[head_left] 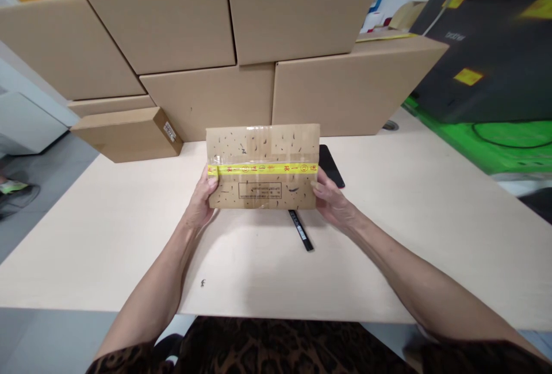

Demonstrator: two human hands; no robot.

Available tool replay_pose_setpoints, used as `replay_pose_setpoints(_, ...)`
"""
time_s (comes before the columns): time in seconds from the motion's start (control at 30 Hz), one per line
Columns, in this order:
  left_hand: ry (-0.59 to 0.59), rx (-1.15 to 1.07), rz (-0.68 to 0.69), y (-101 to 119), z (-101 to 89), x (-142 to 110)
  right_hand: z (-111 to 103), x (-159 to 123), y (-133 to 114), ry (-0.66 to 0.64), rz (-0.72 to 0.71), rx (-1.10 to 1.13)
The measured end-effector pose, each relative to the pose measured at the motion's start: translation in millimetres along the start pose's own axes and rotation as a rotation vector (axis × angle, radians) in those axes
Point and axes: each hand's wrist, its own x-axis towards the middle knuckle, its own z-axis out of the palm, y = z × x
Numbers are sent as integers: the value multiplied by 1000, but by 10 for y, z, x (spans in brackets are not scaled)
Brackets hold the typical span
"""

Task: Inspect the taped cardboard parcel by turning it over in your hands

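Taped carton (261, 190), yellow band (278, 168) across its face
Our left hand (200, 198) and right hand (335, 199) clamp its opposite ends; we cannot see its contents.

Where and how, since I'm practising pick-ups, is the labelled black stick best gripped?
Probably by the near part of the black stick, pinched across its narrow width from above: it lies flat on the table, long and slim, its far end hidden by the taped box.
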Motion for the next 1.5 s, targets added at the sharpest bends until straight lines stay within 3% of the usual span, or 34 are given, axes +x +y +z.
replay_pose_setpoints(0.3, 5, 9, -39, -19, 26, 14, -43, 72, 87, 120, 57, -52)
replay_pose_setpoints(0.53, 191, -70, -283, 24, -8, 74, -48, 98, 119, 122, 113, -61)
replay_pose_setpoints(0.77, 325, -103, -296, 171, 139, 50, -77, 116, 129, 93, 152, -67)
replay_pose_setpoints(0.87, 397, -99, -282, 219, 162, 68, -137, 137, 52, 152, 108, -202)
replay_pose_setpoints(0.93, 428, -93, -275, 240, 160, 86, -203, 132, -48, 143, 21, -422)
replay_pose_setpoints(1.07, 439, -91, -285, 259, 154, 108, -275, 48, -236, -135, -191, -1021)
replay_pose_setpoints(1.23, 439, -95, -319, 245, 130, 121, -95, -114, -158, -592, -460, -1463)
replay_pose_setpoints(1.33, 437, -82, -330, 226, 88, 134, 36, -210, -56, -791, -474, -1722)
replay_pose_setpoints(1.5, 412, -20, -326, 202, 30, 150, 79, -313, -56, -922, -471, -1891)
